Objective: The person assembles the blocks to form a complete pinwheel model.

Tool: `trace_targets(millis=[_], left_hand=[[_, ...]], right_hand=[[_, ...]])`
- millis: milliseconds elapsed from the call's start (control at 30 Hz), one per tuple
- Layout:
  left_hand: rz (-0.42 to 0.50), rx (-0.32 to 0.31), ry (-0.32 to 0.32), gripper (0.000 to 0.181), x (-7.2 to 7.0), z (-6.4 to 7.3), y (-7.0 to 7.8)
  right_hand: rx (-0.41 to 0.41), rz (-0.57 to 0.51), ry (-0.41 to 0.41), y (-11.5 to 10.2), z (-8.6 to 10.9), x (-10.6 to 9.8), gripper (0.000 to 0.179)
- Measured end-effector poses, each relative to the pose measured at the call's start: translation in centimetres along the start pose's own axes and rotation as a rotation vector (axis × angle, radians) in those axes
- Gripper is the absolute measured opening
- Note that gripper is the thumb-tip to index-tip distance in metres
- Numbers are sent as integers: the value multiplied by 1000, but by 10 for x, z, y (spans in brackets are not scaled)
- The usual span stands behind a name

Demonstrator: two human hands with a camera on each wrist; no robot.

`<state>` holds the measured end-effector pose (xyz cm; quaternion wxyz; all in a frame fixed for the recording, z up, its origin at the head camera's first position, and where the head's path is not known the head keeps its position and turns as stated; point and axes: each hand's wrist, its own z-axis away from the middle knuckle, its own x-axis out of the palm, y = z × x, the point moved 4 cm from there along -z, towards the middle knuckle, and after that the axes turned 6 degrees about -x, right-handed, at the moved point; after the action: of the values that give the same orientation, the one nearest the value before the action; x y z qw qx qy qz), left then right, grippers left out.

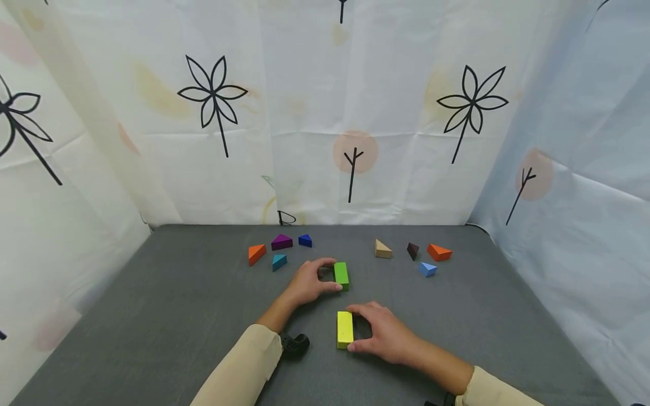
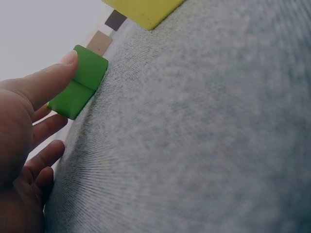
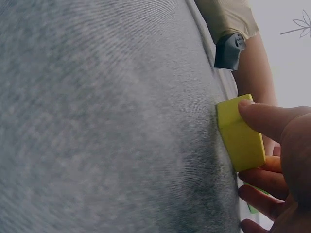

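Near the middle of the table, my left hand (image 1: 306, 283) holds a green rectangular block (image 1: 341, 274) by its ends, thumb at the near end and fingers at the far one. Closer to me, my right hand (image 1: 388, 335) grips a yellow rectangular block (image 1: 345, 329) the same way. The left wrist view shows the thumb on the green block (image 2: 81, 80), right at the grey cloth. In the right wrist view the thumb lies over the yellow block (image 3: 240, 138), its lower edge at the cloth.
Triangular blocks lie farther back. On the left are orange (image 1: 256, 254), purple (image 1: 281, 242), dark blue (image 1: 305, 241) and teal (image 1: 279, 261) ones. On the right are tan (image 1: 383, 249), dark brown (image 1: 412, 250), orange-red (image 1: 439, 252) and light blue (image 1: 427, 269) ones. Patterned curtains (image 1: 304, 113) surround the grey table (image 1: 167, 316).
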<state>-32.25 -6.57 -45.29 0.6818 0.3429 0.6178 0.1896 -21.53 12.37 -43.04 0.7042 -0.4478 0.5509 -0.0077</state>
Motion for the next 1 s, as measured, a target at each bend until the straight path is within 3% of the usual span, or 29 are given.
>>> trace_targets(millis=[467, 1000], left_hand=[[84, 30, -43, 60, -4, 4, -3], [193, 71, -58, 60, -11, 13, -1]], right_hand=[[12, -16, -38, -3, -2, -3, 70], [17, 1, 69, -4, -9, -19, 71]])
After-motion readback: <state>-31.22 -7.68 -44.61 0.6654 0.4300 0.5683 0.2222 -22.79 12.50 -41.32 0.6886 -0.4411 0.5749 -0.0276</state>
